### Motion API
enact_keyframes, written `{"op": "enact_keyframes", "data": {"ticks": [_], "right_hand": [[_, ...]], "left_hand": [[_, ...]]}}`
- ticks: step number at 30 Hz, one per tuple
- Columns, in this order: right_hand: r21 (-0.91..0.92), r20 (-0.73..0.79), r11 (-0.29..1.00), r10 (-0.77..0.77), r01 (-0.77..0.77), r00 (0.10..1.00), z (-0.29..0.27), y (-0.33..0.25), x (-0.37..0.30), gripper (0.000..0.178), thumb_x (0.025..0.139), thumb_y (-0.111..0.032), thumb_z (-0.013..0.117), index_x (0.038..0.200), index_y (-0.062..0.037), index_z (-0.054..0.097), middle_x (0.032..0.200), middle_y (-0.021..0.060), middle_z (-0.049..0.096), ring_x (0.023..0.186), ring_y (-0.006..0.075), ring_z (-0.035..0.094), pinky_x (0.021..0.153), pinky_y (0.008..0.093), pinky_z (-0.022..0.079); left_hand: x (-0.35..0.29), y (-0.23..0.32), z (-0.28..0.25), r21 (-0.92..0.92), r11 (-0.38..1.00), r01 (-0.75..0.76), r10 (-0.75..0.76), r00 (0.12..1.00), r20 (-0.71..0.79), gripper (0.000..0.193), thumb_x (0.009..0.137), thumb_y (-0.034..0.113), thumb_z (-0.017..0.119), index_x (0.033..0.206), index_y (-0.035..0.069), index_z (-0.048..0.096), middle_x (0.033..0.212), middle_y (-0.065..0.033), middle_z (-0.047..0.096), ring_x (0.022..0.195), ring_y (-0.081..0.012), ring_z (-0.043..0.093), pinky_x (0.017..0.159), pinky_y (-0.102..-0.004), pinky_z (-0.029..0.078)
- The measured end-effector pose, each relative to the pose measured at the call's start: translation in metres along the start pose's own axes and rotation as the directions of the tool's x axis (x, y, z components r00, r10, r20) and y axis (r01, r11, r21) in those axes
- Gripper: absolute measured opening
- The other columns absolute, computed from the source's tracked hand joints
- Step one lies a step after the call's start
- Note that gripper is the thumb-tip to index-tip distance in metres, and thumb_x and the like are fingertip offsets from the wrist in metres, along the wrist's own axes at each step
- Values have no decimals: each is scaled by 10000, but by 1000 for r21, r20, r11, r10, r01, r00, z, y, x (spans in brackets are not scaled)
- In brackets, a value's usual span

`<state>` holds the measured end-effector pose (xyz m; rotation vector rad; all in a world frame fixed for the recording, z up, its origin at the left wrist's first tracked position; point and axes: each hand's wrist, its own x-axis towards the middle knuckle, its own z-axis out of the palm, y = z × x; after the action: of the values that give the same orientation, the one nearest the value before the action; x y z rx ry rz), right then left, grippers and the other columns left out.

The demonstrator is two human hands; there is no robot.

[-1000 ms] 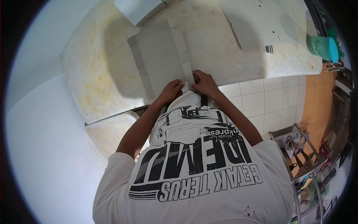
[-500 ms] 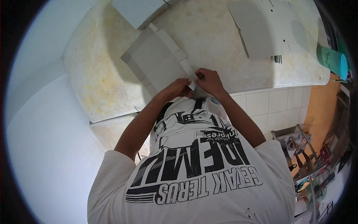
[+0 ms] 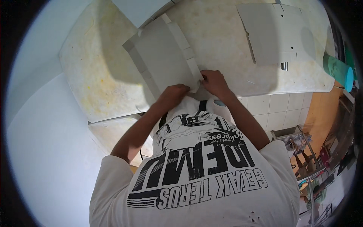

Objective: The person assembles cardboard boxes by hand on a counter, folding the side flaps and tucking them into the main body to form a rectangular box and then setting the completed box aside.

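A grey cardboard box blank [image 3: 163, 51] lies in front of me with its side walls partly folded up along creases. Its near end reaches toward my shirt. My left hand [image 3: 174, 95] has its fingers curled over the near edge, so the fingertips are mostly hidden. At the near right corner, my right hand [image 3: 214, 82] is closed in a pinch on the end of the right side wall. A small gap separates the two hands, with the box's corner showing between them.
Flat grey cardboard sheets [image 3: 270, 32] with slots and holes lie at the right on the stained pale table [image 3: 223, 34]. White cardboard [image 3: 141, 9] sits at the far left. A teal tumbler [image 3: 336, 70] lies near the right edge. Below stands a metal rack [image 3: 298, 140].
My left hand has drawn back left from the corner along the near edge. The white flap that stood up beneath its fingers no longer shows. My right hand keeps its hold.
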<state>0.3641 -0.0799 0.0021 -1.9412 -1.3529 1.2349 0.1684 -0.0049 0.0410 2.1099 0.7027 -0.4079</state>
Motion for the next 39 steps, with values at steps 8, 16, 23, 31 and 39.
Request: {"op": "enact_keyframes", "data": {"ticks": [8,16,23,31,39], "right_hand": [[73,103,996,38,-46,994,-2,-2,-21,196,660,-129,642,824,-32,598,746,166,604,743,367,580,685,435,469],[82,68,991,102,-108,992,9,-4,-30,193,679,-137,650,804,-6,584,706,166,599,716,338,598,676,401,476],[633,413,610,254,-476,874,13,20,-38,387,713,-163,694,1032,21,573,797,93,638,751,147,606,681,280,470],[526,314,717,337,-458,888,6,-1,-37,438,689,-168,699,1082,-23,570,837,125,655,781,193,636,717,295,492],[583,297,657,375,-478,878,5,-9,-40,491,670,-159,706,1118,-32,552,798,119,656,750,199,644,702,296,500]], "left_hand": [[-3,17,-18,-289,951,112,-53,977,206,274,858,264,523,974,27,597,864,-167,636,725,-281,624,685,-366,485],[22,46,3,76,974,213,-225,951,213,294,845,307,512,957,37,542,819,-189,626,752,-378,603,685,-440,464],[13,20,7,-274,836,476,-415,874,253,328,854,320,524,836,-7,556,739,-137,626,696,-233,598,649,-345,450],[13,19,10,-669,431,606,-401,793,460,347,891,333,501,848,1,592,745,-52,611,723,-139,527,682,-285,424],[16,30,-15,-649,249,719,-415,684,599,317,888,304,529,912,-6,594,762,-28,599,649,-92,506,623,-242,428]]}}
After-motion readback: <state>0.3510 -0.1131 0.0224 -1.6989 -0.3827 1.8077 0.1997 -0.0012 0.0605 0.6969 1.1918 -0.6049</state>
